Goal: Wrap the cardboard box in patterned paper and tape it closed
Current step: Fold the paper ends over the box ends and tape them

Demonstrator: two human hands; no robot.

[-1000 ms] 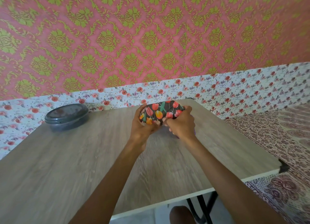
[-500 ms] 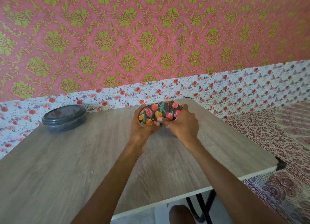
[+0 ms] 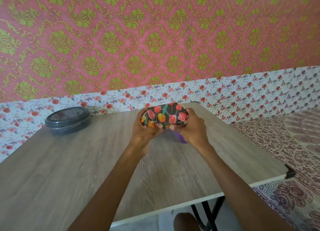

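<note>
A small box covered in dark paper printed with red and orange tulips (image 3: 164, 115) is held just above the far part of the wooden table (image 3: 86, 170). My left hand (image 3: 145, 128) grips its left end with curled fingers. My right hand (image 3: 191, 127) grips its right end, thumb toward the near face. A purple object (image 3: 181, 137) shows under my right hand; what it is cannot be told. No cardboard shows through the paper.
A round dark container with a lid (image 3: 68, 120) sits at the table's far left by the flowered wall. A patterned bedspread (image 3: 285, 152) lies to the right of the table. The table's front edge (image 3: 173, 211) runs above black legs.
Both hands have shifted slightly around the wrapped box, and the purple object now shows under my right hand. The box stays in the same spot.
</note>
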